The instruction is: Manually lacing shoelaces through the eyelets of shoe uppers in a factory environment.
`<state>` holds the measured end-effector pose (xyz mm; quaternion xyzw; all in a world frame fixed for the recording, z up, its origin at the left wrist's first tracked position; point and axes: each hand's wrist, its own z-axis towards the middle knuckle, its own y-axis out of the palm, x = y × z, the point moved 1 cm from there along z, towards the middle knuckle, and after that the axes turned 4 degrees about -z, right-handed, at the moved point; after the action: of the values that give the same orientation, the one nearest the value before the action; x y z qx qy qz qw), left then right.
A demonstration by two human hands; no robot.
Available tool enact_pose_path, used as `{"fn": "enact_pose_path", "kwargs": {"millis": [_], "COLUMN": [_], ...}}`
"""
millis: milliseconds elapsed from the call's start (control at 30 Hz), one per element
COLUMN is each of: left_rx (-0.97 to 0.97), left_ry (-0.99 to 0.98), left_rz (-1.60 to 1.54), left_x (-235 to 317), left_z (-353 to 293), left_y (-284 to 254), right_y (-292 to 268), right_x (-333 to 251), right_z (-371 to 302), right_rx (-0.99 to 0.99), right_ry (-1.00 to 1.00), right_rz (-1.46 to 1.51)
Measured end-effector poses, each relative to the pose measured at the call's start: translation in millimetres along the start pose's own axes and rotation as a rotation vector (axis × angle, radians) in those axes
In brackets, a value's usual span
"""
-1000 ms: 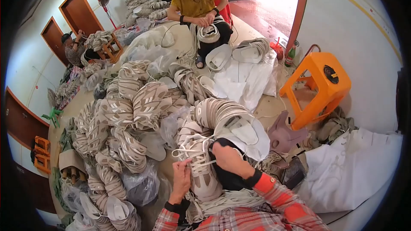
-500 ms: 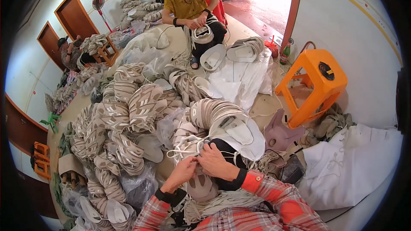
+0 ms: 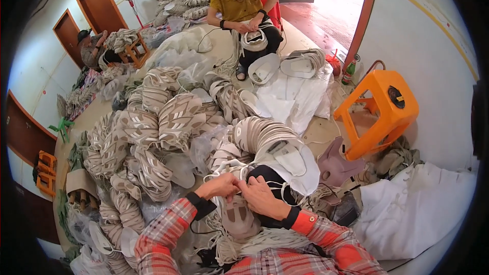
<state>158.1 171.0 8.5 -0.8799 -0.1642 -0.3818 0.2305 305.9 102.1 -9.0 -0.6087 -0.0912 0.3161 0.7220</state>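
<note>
A beige shoe upper (image 3: 238,220) is in front of me, toe toward my body, with pale laces about it. Over its far part my left hand (image 3: 220,186) pinches what looks like a shoelace. My right hand (image 3: 264,198) is closed right beside it, fingertips meeting those of the left; what lies between its fingers is hidden. Thin white lace loops (image 3: 224,165) show just beyond the hands. Below the upper lies a thick bundle of pale laces (image 3: 277,242). Just past my right hand a curved stack of nested shoe uppers (image 3: 265,135) ends in a white-lined one.
Heaped shoe uppers (image 3: 147,127) and clear plastic bags fill the floor at left. An orange stool (image 3: 382,107) and white cloth (image 3: 415,214) are at right. Ahead, a seated co-worker (image 3: 242,7) in a yellow top handles another upper. More people sit farther back.
My left hand has moved up and its elbow has swung out to the left. The lace loops near the hands have shifted. The whole view has moved slightly.
</note>
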Motion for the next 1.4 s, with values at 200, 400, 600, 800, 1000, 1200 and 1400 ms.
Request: {"fn": "enact_pose_path", "kwargs": {"millis": [200,400,600,800,1000,1200,1400], "left_rx": [-0.054,0.145,0.276,-0.039,0.005,0.396,1.101], "left_ry": [0.115,0.415,0.115,0.019,0.400,0.864,1.197], "left_rz": [0.375,0.909,0.992,-0.981,-1.996,-1.999,-1.623], "left_x": [0,-22,-5,-25,-43,-67,-241], "left_z": [11,-2,-60,-59,-61,-120,-333], "left_y": [4,9,-20,26,46,-19,-178], "right_y": [-6,-18,-28,-7,-14,-68,-46], "right_x": [3,7,10,19,28,37,52], "right_z": [3,-5,-7,-5,5,31,23], "right_rx": [-0.086,-0.060,-0.204,-0.261,-0.498,-0.739,-0.893], "right_ry": [-0.009,-0.013,-0.116,-0.087,-0.077,-0.261,-0.160], "right_rz": [-0.039,0.080,-0.059,0.039,0.114,0.597,0.807]}}
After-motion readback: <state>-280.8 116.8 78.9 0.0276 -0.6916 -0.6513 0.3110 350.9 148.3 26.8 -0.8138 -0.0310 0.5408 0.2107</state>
